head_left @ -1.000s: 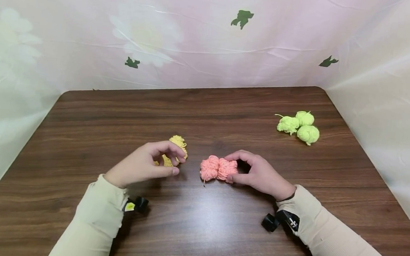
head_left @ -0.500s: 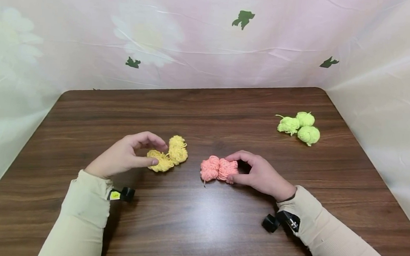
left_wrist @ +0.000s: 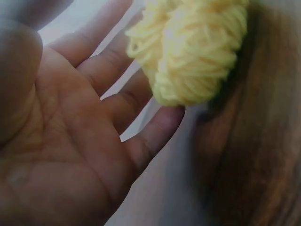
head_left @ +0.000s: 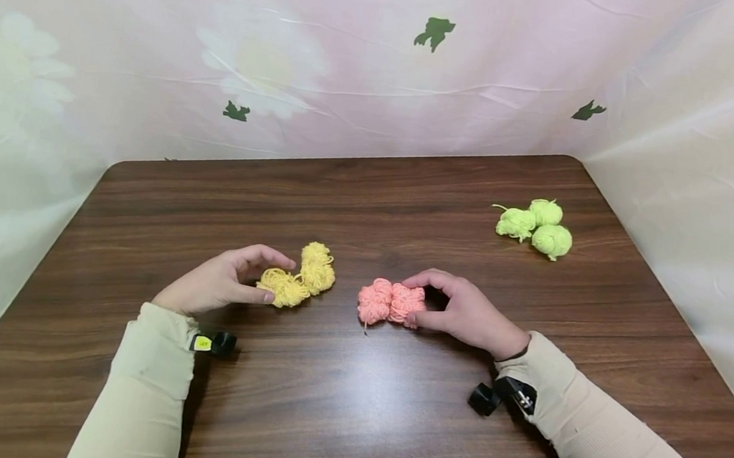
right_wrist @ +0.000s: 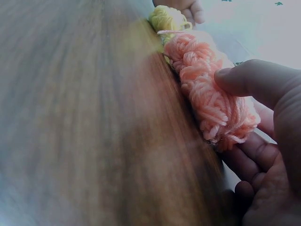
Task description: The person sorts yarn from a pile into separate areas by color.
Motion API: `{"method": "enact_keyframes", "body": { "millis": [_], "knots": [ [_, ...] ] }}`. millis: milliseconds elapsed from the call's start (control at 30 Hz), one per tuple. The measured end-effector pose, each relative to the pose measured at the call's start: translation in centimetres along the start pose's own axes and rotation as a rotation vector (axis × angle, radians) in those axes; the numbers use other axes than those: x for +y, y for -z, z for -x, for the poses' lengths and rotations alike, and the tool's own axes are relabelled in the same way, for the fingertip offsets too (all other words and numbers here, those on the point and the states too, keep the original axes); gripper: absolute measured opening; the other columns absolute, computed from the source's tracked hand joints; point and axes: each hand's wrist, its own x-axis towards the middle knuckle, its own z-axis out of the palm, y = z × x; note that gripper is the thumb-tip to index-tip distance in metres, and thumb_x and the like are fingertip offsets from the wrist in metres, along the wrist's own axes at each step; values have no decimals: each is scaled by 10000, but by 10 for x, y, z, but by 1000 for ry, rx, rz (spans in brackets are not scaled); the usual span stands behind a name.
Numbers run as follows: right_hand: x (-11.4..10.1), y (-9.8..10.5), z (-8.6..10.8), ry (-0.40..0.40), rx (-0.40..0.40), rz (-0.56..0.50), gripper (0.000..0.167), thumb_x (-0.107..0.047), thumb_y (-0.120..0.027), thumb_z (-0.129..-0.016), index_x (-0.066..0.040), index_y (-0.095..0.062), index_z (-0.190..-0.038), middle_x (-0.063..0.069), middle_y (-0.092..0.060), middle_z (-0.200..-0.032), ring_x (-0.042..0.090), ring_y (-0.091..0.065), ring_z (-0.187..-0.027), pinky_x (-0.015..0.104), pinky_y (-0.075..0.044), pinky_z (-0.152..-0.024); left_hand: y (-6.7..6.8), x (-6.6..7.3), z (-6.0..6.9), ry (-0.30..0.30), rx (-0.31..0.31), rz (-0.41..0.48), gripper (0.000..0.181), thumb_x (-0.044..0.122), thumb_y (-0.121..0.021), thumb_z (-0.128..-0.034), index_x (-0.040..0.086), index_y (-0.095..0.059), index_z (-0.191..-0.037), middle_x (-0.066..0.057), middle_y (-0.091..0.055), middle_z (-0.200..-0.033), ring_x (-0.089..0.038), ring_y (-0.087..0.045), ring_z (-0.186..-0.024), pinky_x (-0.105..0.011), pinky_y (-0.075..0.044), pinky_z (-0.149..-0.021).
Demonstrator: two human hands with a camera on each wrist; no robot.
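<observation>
Head view shows the right hand's grip pinching the right end of a coral yarn bundle, two puffy lobes of looped strands. Left of that bundle, the left hand, fingers loosely spread, surrounds one end of a bent, fluffy yellow yarn bundle; contact is unclear. Beyond the coral bundle, rightward, three lime yarn balls touch on the wood-grained tabletop.

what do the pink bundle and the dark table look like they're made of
The pink bundle looks like matte yarn, judging by its looped strands and loose end; fibre type unclear. The dark table seems smooth, semi-gloss wood or wood-look laminate, given its brown grain and bright reflection.
</observation>
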Motion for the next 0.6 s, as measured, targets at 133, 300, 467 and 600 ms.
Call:
{"method": "enact_keyframes", "body": {
  "millis": [133, 300, 467, 600],
  "knots": [
    [1, 0, 0, -1, 0, 8, 413, -180, -833, -807, -224, -699, -1195, -63, -681, -1202, 139, -600, -1128, 375, -449, -998, -1, -6, -1, 46, -5, -30, 527, 170, -792, -877, 149, -576, -1357, -21, -572, -1392, -207, -508, -1266, -244, -442, -980],
    [1, 0, 0, 11, 3, 13, 406, -187, -830, -808, -216, -702, -1192, -55, -687, -1195, 149, -606, -1118, 400, -454, -993, -2, -14, -2, 82, -2, -94, 522, 216, -805, -866, 186, -597, -1343, -4, -613, -1328, -197, -545, -1170, -244, -452, -950],
    [0, 1, 0, -7, -1, 0, 406, -199, -841, -804, -223, -701, -1185, -72, -688, -1182, 137, -606, -1112, 376, -451, -991, -1, -19, -3, 107, 8, -116, 476, 216, -811, -860, 192, -627, -1298, -11, -652, -1231, -196, -561, -1085, -247, -459, -910],
    [-1, 2, 1, -23, -5, -11, 405, -191, -843, -801, -228, -700, -1179, -88, -685, -1179, 128, -604, -1113, 360, -447, -995, 0, -20, -4, 116, 12, -108, 434, 169, -805, -860, 183, -639, -1261, -27, -648, -1206, -195, -564, -1058, -238, -457, -896]
  ]
}}
